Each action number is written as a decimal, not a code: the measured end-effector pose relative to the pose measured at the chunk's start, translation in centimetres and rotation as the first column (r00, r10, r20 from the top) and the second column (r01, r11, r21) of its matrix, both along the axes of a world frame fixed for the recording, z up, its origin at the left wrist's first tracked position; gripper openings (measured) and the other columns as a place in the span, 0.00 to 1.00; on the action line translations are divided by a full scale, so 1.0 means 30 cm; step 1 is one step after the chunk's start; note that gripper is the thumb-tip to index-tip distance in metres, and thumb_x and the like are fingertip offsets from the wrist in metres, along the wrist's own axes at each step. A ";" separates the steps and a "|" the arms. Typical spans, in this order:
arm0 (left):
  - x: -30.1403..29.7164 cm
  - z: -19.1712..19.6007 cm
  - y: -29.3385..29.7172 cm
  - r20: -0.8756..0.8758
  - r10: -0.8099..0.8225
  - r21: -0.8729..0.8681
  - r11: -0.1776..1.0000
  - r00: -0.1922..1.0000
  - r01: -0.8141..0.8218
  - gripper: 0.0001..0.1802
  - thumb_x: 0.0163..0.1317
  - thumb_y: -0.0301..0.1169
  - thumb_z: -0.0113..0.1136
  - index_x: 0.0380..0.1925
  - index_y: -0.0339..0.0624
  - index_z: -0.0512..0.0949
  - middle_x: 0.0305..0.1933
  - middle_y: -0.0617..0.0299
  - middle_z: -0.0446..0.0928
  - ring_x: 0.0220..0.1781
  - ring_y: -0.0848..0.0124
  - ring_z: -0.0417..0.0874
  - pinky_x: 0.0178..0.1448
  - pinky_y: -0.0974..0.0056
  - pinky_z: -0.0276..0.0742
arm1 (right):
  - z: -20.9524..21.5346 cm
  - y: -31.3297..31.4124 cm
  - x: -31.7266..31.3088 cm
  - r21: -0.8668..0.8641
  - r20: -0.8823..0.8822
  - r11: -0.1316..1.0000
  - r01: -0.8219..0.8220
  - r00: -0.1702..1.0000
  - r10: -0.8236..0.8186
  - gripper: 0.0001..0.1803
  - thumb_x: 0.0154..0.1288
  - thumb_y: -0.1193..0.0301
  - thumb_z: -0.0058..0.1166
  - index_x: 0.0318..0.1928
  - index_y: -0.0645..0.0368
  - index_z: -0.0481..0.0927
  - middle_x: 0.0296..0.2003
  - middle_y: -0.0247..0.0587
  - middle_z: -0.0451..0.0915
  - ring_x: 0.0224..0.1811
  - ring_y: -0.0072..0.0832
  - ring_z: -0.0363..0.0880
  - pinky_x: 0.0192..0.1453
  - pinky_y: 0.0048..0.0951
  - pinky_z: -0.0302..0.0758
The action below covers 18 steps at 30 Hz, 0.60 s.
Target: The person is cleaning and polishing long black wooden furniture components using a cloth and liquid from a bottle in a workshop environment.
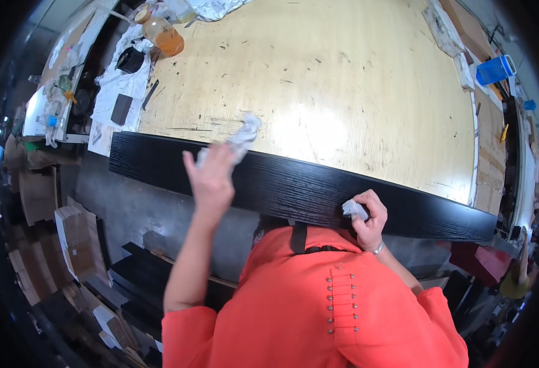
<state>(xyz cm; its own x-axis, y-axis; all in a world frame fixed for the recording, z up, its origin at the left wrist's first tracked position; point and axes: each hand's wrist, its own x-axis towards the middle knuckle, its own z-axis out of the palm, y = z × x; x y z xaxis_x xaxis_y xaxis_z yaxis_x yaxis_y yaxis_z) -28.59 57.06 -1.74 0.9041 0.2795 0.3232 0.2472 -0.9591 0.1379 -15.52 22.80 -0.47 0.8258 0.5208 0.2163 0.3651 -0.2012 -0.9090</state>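
Observation:
A long black board (300, 187) with a wood-grain face lies along the near edge of the pale worktable (343, 80). Over its left half is my left hand (213, 181), somewhat blurred, holding a crumpled white cloth (245, 138) that sticks out past the fingers onto the table. Further right, my right hand (372, 219) curls its fingers at the board's near edge. A small white wad (354, 209), cloth or paper, is pinched in it.
At the far left stand a jar of orange liquid (168, 42) and a black cup (130, 59) on white sheeting. A dark block (121, 109) lies nearer. A blue container (495, 70) is at the right. Cardboard (79, 242) and dark boards (146, 270) are below left.

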 end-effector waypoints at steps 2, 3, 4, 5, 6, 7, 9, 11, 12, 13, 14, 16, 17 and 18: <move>-0.030 0.002 0.238 -0.011 0.169 0.146 0.975 0.986 -0.166 0.22 0.63 0.23 0.49 0.56 0.42 0.78 0.60 0.56 0.78 0.66 0.59 0.76 0.72 0.25 0.48 | 0.011 0.005 -0.004 -0.011 -0.004 1.000 0.004 1.000 -0.004 0.14 0.41 0.77 0.51 0.34 0.68 0.78 0.28 0.47 0.76 0.28 0.36 0.75 0.35 0.29 0.71; -0.072 0.010 0.365 -0.064 0.339 0.156 0.932 0.939 -0.326 0.22 0.63 0.22 0.48 0.57 0.43 0.78 0.61 0.57 0.78 0.68 0.59 0.74 0.72 0.25 0.48 | 0.017 0.013 -0.007 -0.011 -0.010 1.000 0.004 1.000 -0.004 0.14 0.41 0.77 0.51 0.34 0.68 0.78 0.28 0.47 0.75 0.28 0.36 0.74 0.34 0.29 0.71; -0.104 0.027 0.449 -0.122 0.450 0.142 0.890 0.885 -0.433 0.24 0.62 0.22 0.49 0.59 0.42 0.77 0.63 0.56 0.77 0.70 0.58 0.72 0.72 0.25 0.46 | 0.021 0.020 -0.006 -0.010 -0.007 1.000 -0.003 1.000 0.003 0.14 0.41 0.77 0.51 0.34 0.68 0.78 0.28 0.47 0.75 0.28 0.36 0.74 0.34 0.29 0.71; -0.117 0.003 0.467 -0.113 0.484 0.151 0.872 0.868 -0.466 0.24 0.62 0.20 0.49 0.59 0.45 0.78 0.65 0.59 0.77 0.72 0.58 0.70 0.74 0.26 0.44 | 0.020 0.023 -0.010 -0.012 -0.006 1.000 0.001 1.000 -0.001 0.14 0.41 0.77 0.51 0.34 0.68 0.78 0.28 0.46 0.75 0.28 0.36 0.74 0.34 0.29 0.71; -0.078 -0.035 0.384 -0.067 0.424 0.086 0.904 0.903 -0.418 0.23 0.62 0.21 0.50 0.57 0.44 0.79 0.64 0.57 0.77 0.72 0.58 0.70 0.75 0.28 0.44 | 0.019 0.024 -0.008 -0.017 0.001 1.000 0.013 1.000 -0.013 0.14 0.41 0.77 0.51 0.34 0.68 0.78 0.27 0.46 0.75 0.28 0.35 0.74 0.34 0.28 0.71; -0.021 -0.059 0.236 -0.016 0.364 0.033 0.931 0.931 -0.364 0.22 0.62 0.22 0.50 0.56 0.43 0.80 0.64 0.55 0.78 0.73 0.58 0.69 0.76 0.29 0.44 | 0.011 0.025 -0.005 -0.014 0.005 1.000 0.014 1.000 -0.014 0.14 0.41 0.77 0.51 0.34 0.68 0.78 0.27 0.46 0.75 0.28 0.35 0.74 0.34 0.28 0.71; 0.047 -0.016 -0.086 0.002 0.109 0.008 0.994 0.994 -0.109 0.22 0.63 0.23 0.50 0.57 0.39 0.79 0.64 0.51 0.77 0.73 0.57 0.69 0.77 0.32 0.43 | 0.005 0.015 -0.013 -0.034 -0.041 0.999 0.040 0.998 -0.042 0.14 0.42 0.77 0.51 0.33 0.68 0.78 0.27 0.46 0.75 0.28 0.34 0.74 0.34 0.28 0.70; 0.033 0.034 -0.242 0.043 -0.253 -0.387 0.888 0.967 0.250 0.23 0.62 0.25 0.51 0.58 0.35 0.76 0.62 0.49 0.77 0.67 0.56 0.75 0.77 0.31 0.45 | 0.006 0.013 -0.013 -0.027 -0.055 0.999 0.029 0.998 -0.030 0.14 0.42 0.77 0.51 0.33 0.68 0.78 0.27 0.46 0.75 0.28 0.34 0.73 0.34 0.28 0.70; 0.016 0.008 -0.176 0.041 -0.212 -0.165 0.962 0.976 0.216 0.22 0.63 0.25 0.51 0.58 0.36 0.76 0.61 0.50 0.77 0.65 0.56 0.77 0.76 0.32 0.47 | -0.002 0.011 -0.008 -0.005 -0.042 1.000 0.030 0.999 -0.031 0.14 0.41 0.77 0.51 0.33 0.69 0.78 0.27 0.45 0.75 0.28 0.34 0.74 0.34 0.28 0.70; -0.017 -0.019 -0.060 0.048 -0.179 0.056 0.983 0.983 0.176 0.21 0.63 0.25 0.51 0.57 0.38 0.76 0.60 0.50 0.78 0.64 0.56 0.78 0.75 0.32 0.50 | -0.002 0.006 -0.012 0.007 -0.031 0.999 0.041 0.999 -0.041 0.14 0.41 0.77 0.51 0.33 0.69 0.78 0.27 0.45 0.76 0.29 0.34 0.74 0.35 0.29 0.70; -0.028 0.050 0.070 0.007 -0.025 0.074 0.997 1.000 0.025 0.17 0.65 0.25 0.49 0.52 0.40 0.78 0.57 0.50 0.80 0.63 0.55 0.78 0.73 0.33 0.54 | 0.005 0.003 -0.013 -0.031 -0.042 0.998 0.048 0.998 -0.050 0.14 0.41 0.77 0.51 0.34 0.69 0.78 0.28 0.45 0.76 0.29 0.34 0.74 0.35 0.29 0.70; -0.143 0.069 0.362 0.023 0.471 -0.165 0.872 0.882 -0.461 0.15 0.66 0.25 0.49 0.51 0.38 0.79 0.48 0.49 0.81 0.54 0.48 0.79 0.67 0.35 0.61 | 0.012 0.001 -0.022 -0.048 -0.041 0.998 0.039 0.998 -0.041 0.15 0.41 0.77 0.51 0.34 0.69 0.78 0.28 0.45 0.76 0.29 0.34 0.74 0.35 0.29 0.70; -0.311 -0.011 0.528 0.112 0.489 0.116 0.858 0.865 -0.500 0.16 0.68 0.28 0.50 0.52 0.37 0.79 0.48 0.48 0.80 0.52 0.47 0.78 0.65 0.37 0.63 | 0.012 0.019 -0.016 -0.043 -0.036 0.999 0.025 0.999 -0.026 0.15 0.41 0.76 0.51 0.34 0.69 0.78 0.28 0.46 0.76 0.29 0.34 0.74 0.35 0.29 0.70; -0.283 0.009 0.467 0.139 0.531 -0.091 0.847 0.836 -0.523 0.17 0.69 0.28 0.50 0.53 0.35 0.79 0.49 0.46 0.80 0.53 0.48 0.78 0.65 0.38 0.62 | 0.007 0.018 -0.016 -0.052 -0.036 0.998 0.023 0.999 -0.025 0.15 0.41 0.76 0.51 0.34 0.69 0.78 0.28 0.46 0.76 0.29 0.34 0.74 0.35 0.29 0.70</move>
